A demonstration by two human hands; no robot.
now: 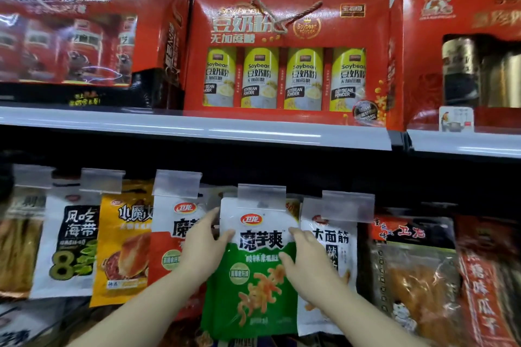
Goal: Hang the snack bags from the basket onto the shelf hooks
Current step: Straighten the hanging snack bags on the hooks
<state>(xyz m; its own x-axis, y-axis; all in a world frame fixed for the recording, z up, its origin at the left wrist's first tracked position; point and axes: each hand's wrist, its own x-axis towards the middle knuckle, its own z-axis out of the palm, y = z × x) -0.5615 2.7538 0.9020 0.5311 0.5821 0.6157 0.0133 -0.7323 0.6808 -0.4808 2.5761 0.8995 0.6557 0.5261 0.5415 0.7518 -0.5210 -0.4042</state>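
On the far left of the hook row hang a white seaweed bag [70,242] and a yellow bag [124,245], then a red-and-white bag [166,242]. The left hand [201,245] grips the left edge of the snack bag [253,276], thumb on its front. That bag is white on top with a red logo and bold black characters, green below with orange strips, its top tucked under a clear price tag holder [261,196]. The right hand [306,255] pinches its right edge. Beyond hangs a white bag [335,236].
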